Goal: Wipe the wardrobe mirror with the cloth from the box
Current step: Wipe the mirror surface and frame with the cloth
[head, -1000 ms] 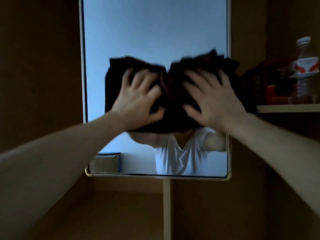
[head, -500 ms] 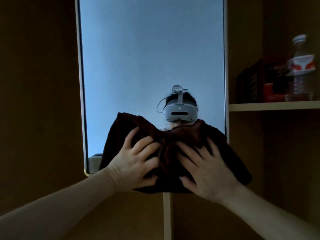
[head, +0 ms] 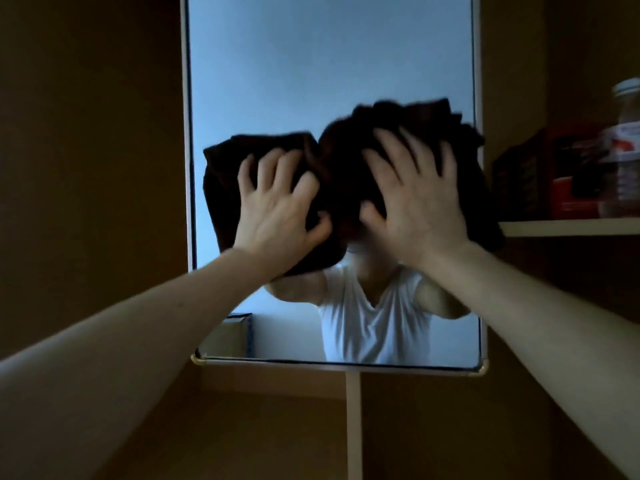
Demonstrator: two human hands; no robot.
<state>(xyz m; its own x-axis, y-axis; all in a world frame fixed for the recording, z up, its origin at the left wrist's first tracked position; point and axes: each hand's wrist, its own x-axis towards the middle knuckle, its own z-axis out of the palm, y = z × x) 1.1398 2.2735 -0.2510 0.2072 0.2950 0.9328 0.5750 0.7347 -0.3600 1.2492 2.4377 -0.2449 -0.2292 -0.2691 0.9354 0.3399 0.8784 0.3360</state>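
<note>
One bottle point(head: 626, 150), red box point(head: 573, 199) on shelf point(head: 568, 226), cloth point(head: 343, 174) masking mirror point(head: 329, 64)

Smooth glossy glass: mirror point(head: 329, 64). Against mirror, cloth point(head: 346, 181): dark, soft, matt fabric. Mirror's lower corners: shiny brass-coloured metal caps point(head: 198, 359). Left of mirror: matt wood panel point(head: 86, 168). Right of mirror: clear plastic bottle point(head: 626, 157).

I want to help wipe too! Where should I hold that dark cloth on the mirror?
Its middle, from the front: the dark cloth lies bunched against the mirror, so pressing it flat, as the right hand does, likely holds best.
</note>
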